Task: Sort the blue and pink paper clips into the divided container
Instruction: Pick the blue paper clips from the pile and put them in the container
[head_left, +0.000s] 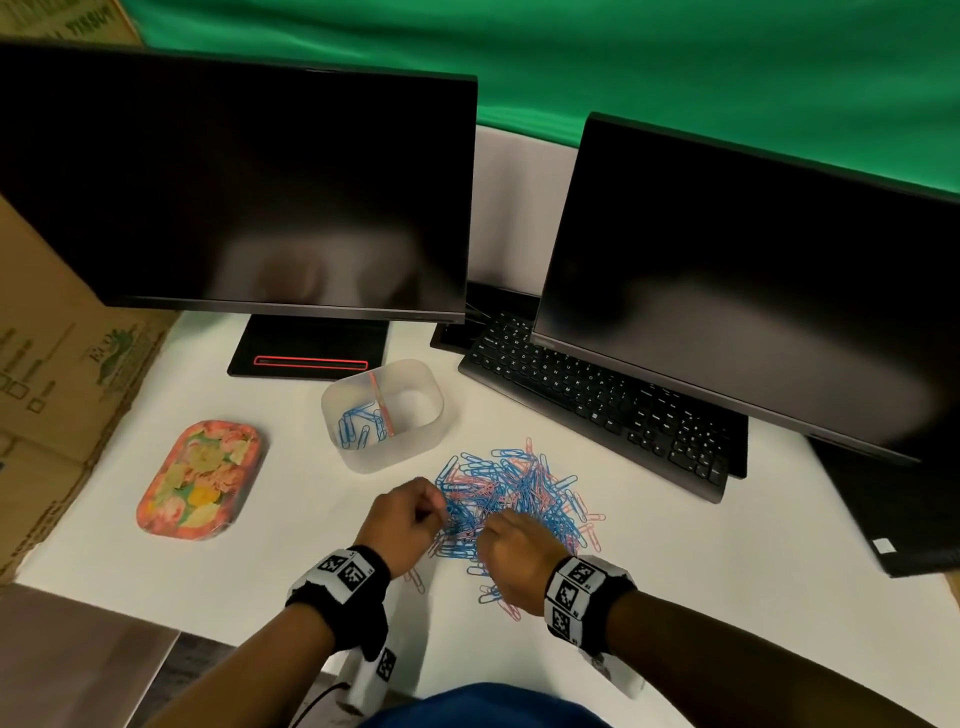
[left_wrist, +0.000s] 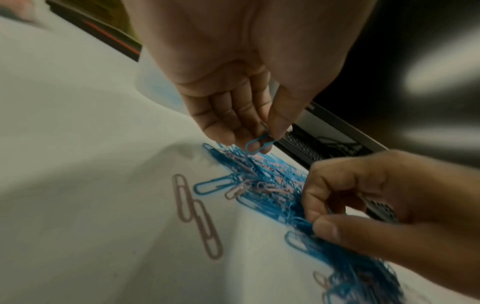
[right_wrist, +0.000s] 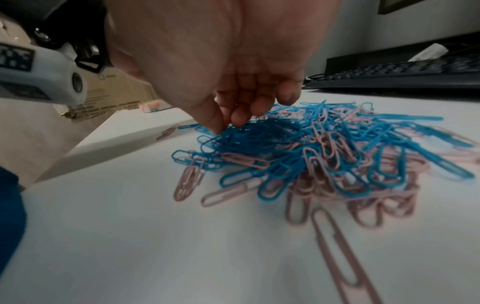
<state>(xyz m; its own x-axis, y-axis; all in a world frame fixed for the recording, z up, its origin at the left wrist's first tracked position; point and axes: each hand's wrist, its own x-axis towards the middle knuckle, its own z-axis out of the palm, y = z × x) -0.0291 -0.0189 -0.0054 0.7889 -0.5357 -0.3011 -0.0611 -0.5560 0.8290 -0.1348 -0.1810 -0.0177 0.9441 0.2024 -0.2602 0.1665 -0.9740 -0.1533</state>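
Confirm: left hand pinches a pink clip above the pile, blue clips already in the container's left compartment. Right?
Not quite. The clip pinched by the left hand is blue, not pink; the left wrist view shows it plainly. The rest holds: it hangs over the pile, and blue clips lie in the left compartment of the container, per the head view.

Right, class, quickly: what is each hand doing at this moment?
Left hand: pinching one blue paper clip above the pile.
Right hand: fingertips pinching into the pile's blue clips.
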